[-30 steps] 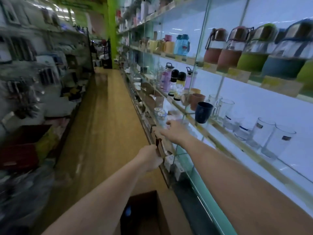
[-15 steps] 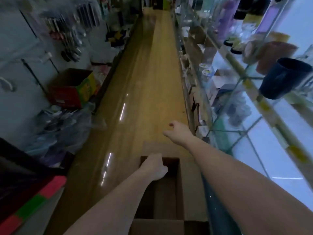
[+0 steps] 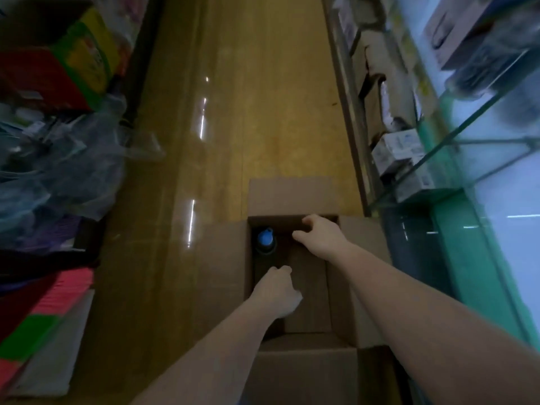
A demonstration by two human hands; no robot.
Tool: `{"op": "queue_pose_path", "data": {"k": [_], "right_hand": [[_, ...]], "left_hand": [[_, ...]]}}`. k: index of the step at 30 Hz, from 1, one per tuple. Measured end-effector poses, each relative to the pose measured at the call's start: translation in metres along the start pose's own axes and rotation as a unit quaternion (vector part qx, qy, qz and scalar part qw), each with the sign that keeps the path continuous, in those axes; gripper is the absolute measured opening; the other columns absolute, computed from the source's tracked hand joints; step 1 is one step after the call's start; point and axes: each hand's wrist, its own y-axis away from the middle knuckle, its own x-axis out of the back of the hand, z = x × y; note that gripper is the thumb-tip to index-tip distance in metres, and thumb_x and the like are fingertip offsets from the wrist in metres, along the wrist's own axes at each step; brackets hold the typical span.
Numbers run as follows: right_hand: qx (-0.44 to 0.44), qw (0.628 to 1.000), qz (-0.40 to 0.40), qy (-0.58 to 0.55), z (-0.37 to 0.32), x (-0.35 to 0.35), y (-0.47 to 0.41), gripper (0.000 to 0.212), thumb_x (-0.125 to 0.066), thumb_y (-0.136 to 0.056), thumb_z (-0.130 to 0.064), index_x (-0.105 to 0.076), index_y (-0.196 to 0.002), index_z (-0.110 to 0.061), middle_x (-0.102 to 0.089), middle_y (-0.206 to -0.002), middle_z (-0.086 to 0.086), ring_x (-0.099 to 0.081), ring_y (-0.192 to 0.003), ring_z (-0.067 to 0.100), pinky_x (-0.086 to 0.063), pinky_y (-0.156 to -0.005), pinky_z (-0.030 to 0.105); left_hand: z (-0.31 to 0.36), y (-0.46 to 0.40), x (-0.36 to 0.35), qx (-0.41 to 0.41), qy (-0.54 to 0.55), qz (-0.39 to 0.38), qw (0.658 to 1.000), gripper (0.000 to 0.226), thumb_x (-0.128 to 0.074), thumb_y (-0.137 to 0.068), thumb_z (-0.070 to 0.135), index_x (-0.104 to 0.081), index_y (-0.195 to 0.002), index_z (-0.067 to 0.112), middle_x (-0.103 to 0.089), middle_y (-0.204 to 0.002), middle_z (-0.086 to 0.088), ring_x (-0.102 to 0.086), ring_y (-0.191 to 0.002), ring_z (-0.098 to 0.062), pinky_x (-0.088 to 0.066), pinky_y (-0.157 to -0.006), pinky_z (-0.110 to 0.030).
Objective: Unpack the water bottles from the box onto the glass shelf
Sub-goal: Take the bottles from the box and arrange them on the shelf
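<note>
Reaching into the box (image 3: 292, 197) for the next bottle, I'd guess. Both hands hold nothing: left hand (image 3: 276, 290) loosely curled, right hand (image 3: 321, 233) relaxed. One blue-capped bottle (image 3: 265, 240) stands just left of the right hand. Next: grab it, lift toward the glass shelf (image 3: 479, 112).

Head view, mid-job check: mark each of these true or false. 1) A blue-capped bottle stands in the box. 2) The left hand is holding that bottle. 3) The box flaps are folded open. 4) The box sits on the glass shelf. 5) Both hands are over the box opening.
1) True: the blue-capped bottle stands in the far left corner of the box.
2) False: the left hand is nearer than the bottle and holds nothing visible.
3) True.
4) False: the box sits on the wooden floor, beside the glass shelf.
5) True: the right hand reaches in too.
</note>
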Motion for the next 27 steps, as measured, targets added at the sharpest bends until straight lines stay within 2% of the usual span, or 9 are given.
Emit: {"op": "queue_pose_path", "data": {"k": [3, 6, 14, 18, 20, 23, 27], "right_hand": [[-0.028, 0.999, -0.023, -0.018, 0.024, -0.043, -0.051, 0.055, -0.054, -0.095, -0.029, -0.035, -0.144, -0.011, -0.041, -0.146, 0.008, -0.041, -0.133, 0.023, -0.037, -0.104, 0.031], [-0.05, 0.997, -0.046, -0.022, 0.046, -0.086, -0.098, 0.057, -0.055, -0.094, -0.028, -0.035, -0.144, -0.011, -0.041, -0.146, 0.008, -0.042, -0.133, 0.023, -0.037, -0.105, 0.032], [-0.076, 0.992, -0.076, -0.065, 0.096, -0.186, -0.215, 0.059, -0.059, -0.091, -0.021, -0.033, -0.144, -0.014, -0.046, -0.14, 0.008, -0.048, -0.125, 0.021, -0.04, -0.091, 0.026], [-0.088, 0.992, -0.056, -0.073, 0.114, -0.224, -0.264, 0.064, -0.065, -0.086, -0.014, -0.033, -0.141, -0.013, -0.049, -0.134, 0.01, -0.051, -0.121, 0.024, -0.043, -0.092, 0.03], [-0.102, 0.991, -0.036, -0.083, 0.122, -0.238, -0.284, 0.07, -0.067, -0.082, -0.01, -0.032, -0.142, -0.013, -0.047, -0.137, 0.011, -0.05, -0.122, 0.026, -0.044, -0.095, 0.034], [-0.103, 0.991, -0.019, -0.084, 0.132, -0.255, -0.307, 0.079, -0.07, -0.079, -0.009, -0.026, -0.145, -0.014, -0.038, -0.144, 0.012, -0.043, -0.129, 0.028, -0.041, -0.099, 0.038], [-0.076, 0.993, -0.007, -0.089, 0.138, -0.267, -0.33, 0.081, -0.071, -0.079, -0.011, -0.026, -0.146, -0.016, -0.032, -0.148, 0.01, -0.038, -0.134, 0.027, -0.037, -0.105, 0.037]], "left_hand": [[-0.029, -0.048, -0.007, 0.017, 0.016, -0.012, 1.0, 0.058, -0.046, -0.097, 0.022, -0.021, -0.15, 0.018, -0.024, -0.153, -0.005, -0.034, -0.137, -0.023, -0.036, -0.106, -0.03], [-0.059, -0.094, -0.017, 0.023, 0.03, -0.016, 0.999, 0.057, -0.047, -0.097, 0.022, -0.023, -0.149, 0.018, -0.027, -0.15, -0.004, -0.038, -0.133, -0.024, -0.038, -0.105, -0.031], [-0.113, -0.212, -0.061, 0.065, 0.079, -0.012, 0.995, 0.062, -0.049, -0.096, 0.022, -0.018, -0.15, 0.023, -0.023, -0.153, -0.001, -0.032, -0.138, -0.022, -0.035, -0.109, -0.032], [-0.124, -0.257, -0.08, 0.058, 0.078, 0.01, 0.995, 0.066, -0.051, -0.095, 0.021, -0.015, -0.151, 0.02, -0.022, -0.154, -0.003, -0.031, -0.139, -0.021, -0.033, -0.11, -0.031], [-0.128, -0.275, -0.087, 0.053, 0.074, 0.024, 0.996, 0.067, -0.051, -0.095, 0.02, -0.013, -0.151, 0.02, -0.02, -0.154, -0.003, -0.028, -0.141, -0.02, -0.032, -0.111, -0.031], [-0.133, -0.298, -0.098, 0.049, 0.077, 0.047, 0.995, 0.068, -0.052, -0.095, 0.019, -0.014, -0.151, 0.019, -0.024, -0.151, -0.003, -0.034, -0.136, -0.02, -0.036, -0.108, -0.032], [-0.14, -0.315, -0.112, 0.061, 0.089, 0.04, 0.993, 0.068, -0.052, -0.094, 0.018, -0.014, -0.15, 0.022, -0.022, -0.153, -0.002, -0.037, -0.136, -0.02, -0.039, -0.108, -0.033]]}}
